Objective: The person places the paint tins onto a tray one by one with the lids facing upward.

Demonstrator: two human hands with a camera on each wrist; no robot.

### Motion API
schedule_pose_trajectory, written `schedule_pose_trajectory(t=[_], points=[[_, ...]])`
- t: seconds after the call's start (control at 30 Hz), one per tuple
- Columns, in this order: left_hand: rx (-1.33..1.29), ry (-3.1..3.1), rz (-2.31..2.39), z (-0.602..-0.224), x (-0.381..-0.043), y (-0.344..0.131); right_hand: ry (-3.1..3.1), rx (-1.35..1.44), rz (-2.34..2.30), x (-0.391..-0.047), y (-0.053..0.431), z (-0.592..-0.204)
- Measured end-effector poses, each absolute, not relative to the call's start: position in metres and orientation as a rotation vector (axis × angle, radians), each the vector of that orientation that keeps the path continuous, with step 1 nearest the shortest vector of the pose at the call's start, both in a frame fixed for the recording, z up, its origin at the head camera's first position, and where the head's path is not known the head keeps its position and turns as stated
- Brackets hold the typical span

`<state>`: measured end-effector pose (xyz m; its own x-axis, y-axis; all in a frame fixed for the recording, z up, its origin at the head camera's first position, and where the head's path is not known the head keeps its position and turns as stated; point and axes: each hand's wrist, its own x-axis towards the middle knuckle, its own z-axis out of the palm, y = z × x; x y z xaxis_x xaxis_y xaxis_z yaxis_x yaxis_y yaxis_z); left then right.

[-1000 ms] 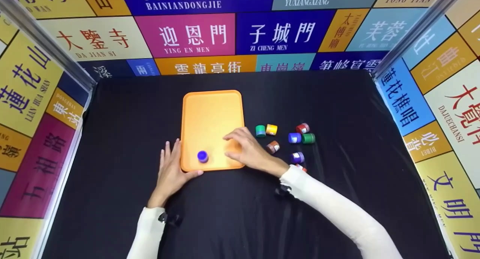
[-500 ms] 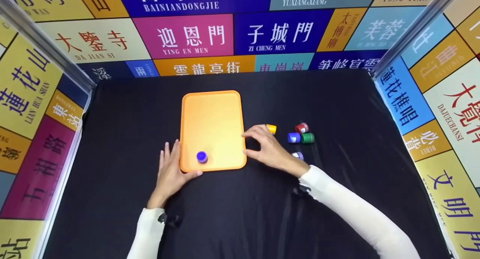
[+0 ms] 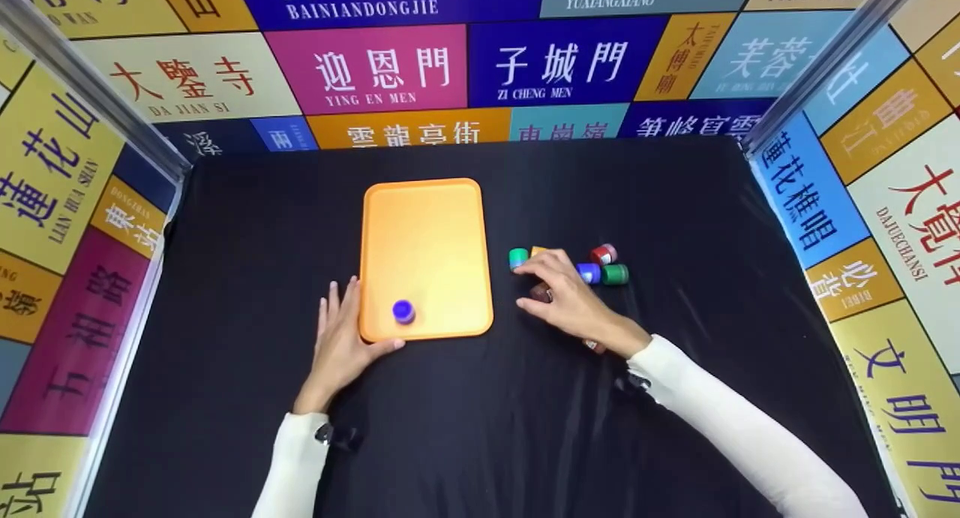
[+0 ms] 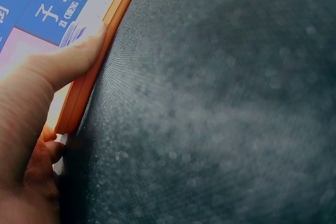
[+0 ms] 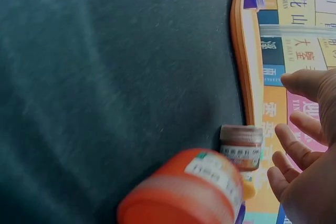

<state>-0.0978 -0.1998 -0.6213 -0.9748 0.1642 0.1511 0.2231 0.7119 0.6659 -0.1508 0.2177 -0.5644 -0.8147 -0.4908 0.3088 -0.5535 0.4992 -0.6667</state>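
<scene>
An orange tray [image 3: 424, 233] lies on the black cloth with a purple paint jar [image 3: 403, 312] near its front left. My left hand [image 3: 346, 353] rests against the tray's near left corner, thumb along the front edge and fingers along the side. In the left wrist view that thumb [image 4: 79, 59] touches the rim. Over the loose paint jars hovers my right hand [image 3: 566, 296], fingers slightly bent and apart, holding nothing. A brown paint jar [image 3: 540, 292] shows between its thumb and fingers, not gripped. A green paint jar [image 3: 518, 259] stands by the fingertips.
Partly hidden behind the right hand are a yellow jar [image 3: 538, 250] and a blue jar [image 3: 589, 273]. Red [image 3: 603, 254] and dark green [image 3: 615, 275] jars lie farther right. An orange-red jar [image 5: 184, 192] looms near the right wrist. Printed panels [image 3: 375, 67] wall the table.
My right hand has moved right, from above the tray to over the jars. The green jar was hidden half a second ago and shows again. My left hand and the purple jar stay put.
</scene>
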Motion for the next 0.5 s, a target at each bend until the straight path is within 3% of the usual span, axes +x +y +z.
schedule_pose_trajectory(t=[0.5], points=[[-0.308, -2.843, -1.107, -0.617, -0.096, -0.199, -2.737, 0.930, 1.053, -0.152, 0.243, -0.568]])
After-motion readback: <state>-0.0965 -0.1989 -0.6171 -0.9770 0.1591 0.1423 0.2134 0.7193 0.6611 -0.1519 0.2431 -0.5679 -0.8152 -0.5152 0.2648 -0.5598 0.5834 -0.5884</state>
